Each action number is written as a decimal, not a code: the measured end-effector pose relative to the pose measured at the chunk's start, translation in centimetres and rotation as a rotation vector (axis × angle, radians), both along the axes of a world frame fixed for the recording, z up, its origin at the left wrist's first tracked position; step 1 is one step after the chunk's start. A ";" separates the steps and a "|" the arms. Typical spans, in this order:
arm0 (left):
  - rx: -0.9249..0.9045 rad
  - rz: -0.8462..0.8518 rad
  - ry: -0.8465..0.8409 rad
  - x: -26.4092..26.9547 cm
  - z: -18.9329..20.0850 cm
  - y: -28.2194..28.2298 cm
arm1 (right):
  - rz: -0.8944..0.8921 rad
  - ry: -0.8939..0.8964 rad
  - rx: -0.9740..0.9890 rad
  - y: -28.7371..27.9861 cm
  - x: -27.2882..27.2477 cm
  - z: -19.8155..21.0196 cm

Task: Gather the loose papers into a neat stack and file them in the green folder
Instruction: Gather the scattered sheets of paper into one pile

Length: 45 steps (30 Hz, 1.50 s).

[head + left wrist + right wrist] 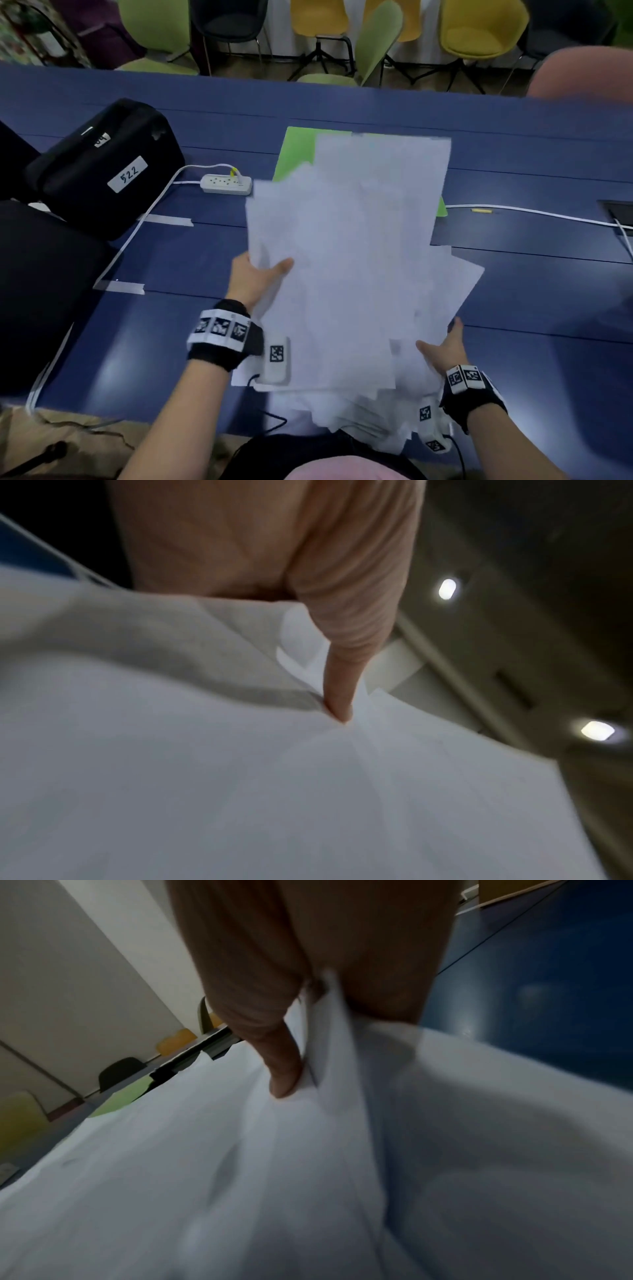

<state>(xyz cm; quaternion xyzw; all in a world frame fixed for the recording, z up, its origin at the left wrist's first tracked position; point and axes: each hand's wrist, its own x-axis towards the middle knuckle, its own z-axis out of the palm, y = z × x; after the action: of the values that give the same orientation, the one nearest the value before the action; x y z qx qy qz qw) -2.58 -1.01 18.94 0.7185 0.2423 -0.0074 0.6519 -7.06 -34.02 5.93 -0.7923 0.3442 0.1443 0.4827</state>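
Observation:
A loose, fanned bundle of white papers (349, 260) is lifted above the blue table, its sheets askew. My left hand (257, 277) grips the bundle's left edge, thumb on top. My right hand (442, 349) pinches the lower right edge, thumb on top and fingers under the sheets. In the left wrist view the thumb (339, 691) presses into the papers (274, 791). In the right wrist view the thumb (281, 1069) clamps sheets of the papers (240, 1177). The green folder (298, 154) lies flat on the table behind the bundle, mostly hidden by it.
A black case (106, 168) labelled 522 sits at the left. A white power strip (226, 184) and its cable lie beside the folder. Another white cable (531, 212) runs right toward a table hatch (616, 212). Chairs stand beyond the table's far edge (239, 80).

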 end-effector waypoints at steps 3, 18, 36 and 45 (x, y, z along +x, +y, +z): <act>0.056 -0.043 0.279 -0.7 -7.6 -0.6 | -0.062 0.033 0.072 -0.2 -0.2 0.0; 0.416 0.229 0.496 -0.4 -14.1 2.3 | 0.024 -0.051 0.061 -0.3 -0.9 1.4; 0.681 -0.033 0.696 2.1 -14.5 0.2 | -0.126 0.023 -0.046 -0.3 -0.9 -2.1; 0.334 -0.151 0.422 2.8 -14.6 -1.0 | -0.201 0.113 -0.081 -1.7 -0.5 -1.8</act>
<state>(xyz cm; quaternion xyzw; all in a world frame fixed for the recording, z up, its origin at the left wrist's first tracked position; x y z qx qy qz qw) 0.26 -2.02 4.37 0.8146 0.3163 -0.1652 0.4572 -7.55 -35.73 4.12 -0.7633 0.4541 0.1255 0.4421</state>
